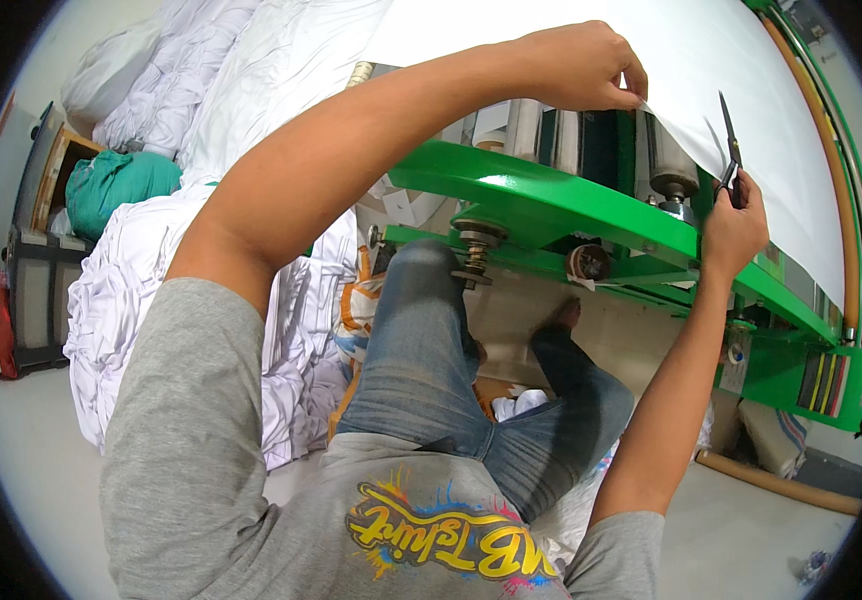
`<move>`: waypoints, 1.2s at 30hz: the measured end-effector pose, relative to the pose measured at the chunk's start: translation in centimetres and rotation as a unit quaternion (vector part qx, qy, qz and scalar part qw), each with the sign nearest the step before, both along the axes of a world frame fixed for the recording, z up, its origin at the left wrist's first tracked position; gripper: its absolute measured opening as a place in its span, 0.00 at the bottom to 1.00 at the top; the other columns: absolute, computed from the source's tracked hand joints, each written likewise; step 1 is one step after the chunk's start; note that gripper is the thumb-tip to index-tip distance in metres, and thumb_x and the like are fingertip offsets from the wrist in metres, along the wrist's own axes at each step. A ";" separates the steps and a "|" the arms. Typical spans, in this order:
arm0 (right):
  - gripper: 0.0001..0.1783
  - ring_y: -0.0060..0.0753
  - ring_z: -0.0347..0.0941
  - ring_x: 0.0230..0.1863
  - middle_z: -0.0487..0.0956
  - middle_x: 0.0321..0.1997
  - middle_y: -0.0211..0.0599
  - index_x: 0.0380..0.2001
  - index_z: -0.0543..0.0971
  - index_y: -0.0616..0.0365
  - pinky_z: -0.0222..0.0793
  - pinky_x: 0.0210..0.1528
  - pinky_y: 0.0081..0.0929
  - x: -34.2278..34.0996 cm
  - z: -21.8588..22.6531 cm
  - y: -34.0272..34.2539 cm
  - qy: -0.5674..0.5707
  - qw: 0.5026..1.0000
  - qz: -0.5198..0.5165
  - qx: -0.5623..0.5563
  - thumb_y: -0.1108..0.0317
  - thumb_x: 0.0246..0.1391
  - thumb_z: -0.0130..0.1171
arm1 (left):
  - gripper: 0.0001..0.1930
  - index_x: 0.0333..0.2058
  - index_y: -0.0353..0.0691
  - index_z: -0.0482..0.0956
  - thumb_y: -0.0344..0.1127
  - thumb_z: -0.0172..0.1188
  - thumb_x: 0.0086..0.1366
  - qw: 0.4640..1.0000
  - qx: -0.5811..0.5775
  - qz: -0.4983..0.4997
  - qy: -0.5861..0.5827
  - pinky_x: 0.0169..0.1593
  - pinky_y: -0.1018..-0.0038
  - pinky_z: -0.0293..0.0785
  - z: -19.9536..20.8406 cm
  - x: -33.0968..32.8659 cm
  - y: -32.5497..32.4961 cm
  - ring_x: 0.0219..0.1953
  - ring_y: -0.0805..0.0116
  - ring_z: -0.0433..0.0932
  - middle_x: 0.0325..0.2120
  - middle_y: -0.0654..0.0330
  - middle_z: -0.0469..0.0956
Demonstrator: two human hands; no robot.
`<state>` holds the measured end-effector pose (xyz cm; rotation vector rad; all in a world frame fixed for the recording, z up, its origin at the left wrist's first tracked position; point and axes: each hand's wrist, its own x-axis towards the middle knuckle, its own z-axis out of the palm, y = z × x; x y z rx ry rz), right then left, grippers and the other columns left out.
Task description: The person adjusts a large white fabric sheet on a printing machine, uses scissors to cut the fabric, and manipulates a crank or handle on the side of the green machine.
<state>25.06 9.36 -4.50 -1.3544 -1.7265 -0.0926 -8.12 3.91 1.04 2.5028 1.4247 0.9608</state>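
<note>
A wide white sheet (591, 12), paper or cloth, lies over the far part of a green-framed roller machine (551, 195). My left hand (591, 68) reaches across the machine and pinches the near edge of that sheet between thumb and fingers. Black scissors (732, 140) are gripped by their handles in my right hand (736, 228), at the right. Their blades point away from me, close to the sheet's near edge. Whether the blades touch the sheet I cannot tell. Metal rollers (673, 165) show beneath the lifted edge.
White fabric (141, 290) is heaped on my left, with a green cloth bundle (119, 190) beside it. A long brown tube (813, 110) runs along the machine's right side. Another cardboard tube (781, 485) lies on the floor. The green front beam crosses above my knees.
</note>
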 end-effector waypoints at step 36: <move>0.21 0.46 0.89 0.49 0.90 0.51 0.51 0.56 0.87 0.58 0.82 0.54 0.41 -0.6 0.6 -0.5 -0.008 1.000 -0.002 -0.024 0.70 0.59 0.71 | 0.12 0.45 0.31 0.91 0.32 0.64 0.71 0.995 -0.063 -0.075 -0.020 0.49 0.61 0.86 2.4 -0.3 -2.1 0.40 0.49 0.91 0.39 0.43 0.91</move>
